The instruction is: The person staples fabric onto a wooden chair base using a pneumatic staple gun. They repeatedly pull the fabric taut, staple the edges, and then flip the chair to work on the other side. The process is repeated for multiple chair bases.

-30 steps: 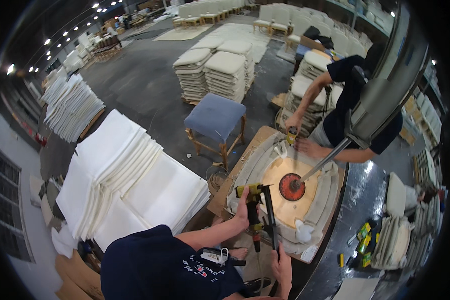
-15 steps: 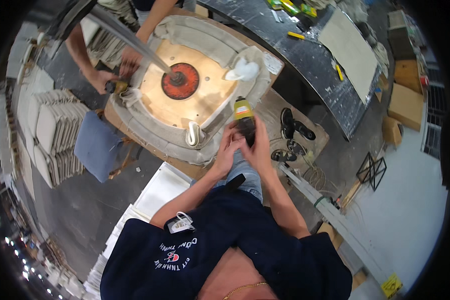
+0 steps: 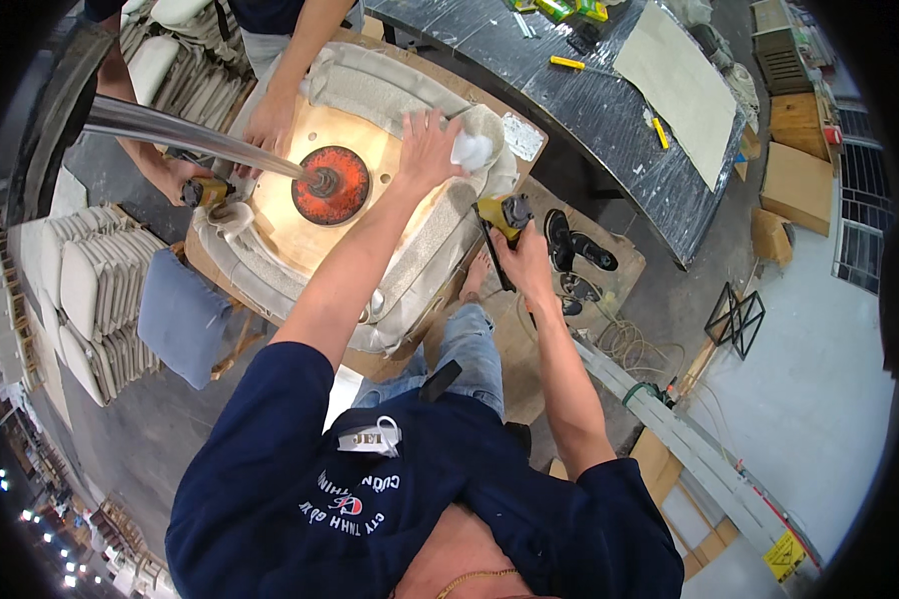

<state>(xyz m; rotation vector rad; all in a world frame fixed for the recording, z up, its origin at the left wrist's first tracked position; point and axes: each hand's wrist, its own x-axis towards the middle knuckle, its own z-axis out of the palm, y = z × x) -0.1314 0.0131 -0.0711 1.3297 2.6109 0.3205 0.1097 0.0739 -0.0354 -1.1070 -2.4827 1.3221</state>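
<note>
An upholstery workshop is showing here: a press (image 3: 331, 186) is bearing on a fabric-edged panel (image 3: 278, 218), power tools (image 3: 504, 214) are being held beside it, and stacked cushions (image 3: 102, 278) are standing nearby.

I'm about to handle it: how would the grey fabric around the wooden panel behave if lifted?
The grey fabric is probably floppy, since it bunches in folds. It may feel bulky, as its rolls around the wooden panel look thick.
</note>
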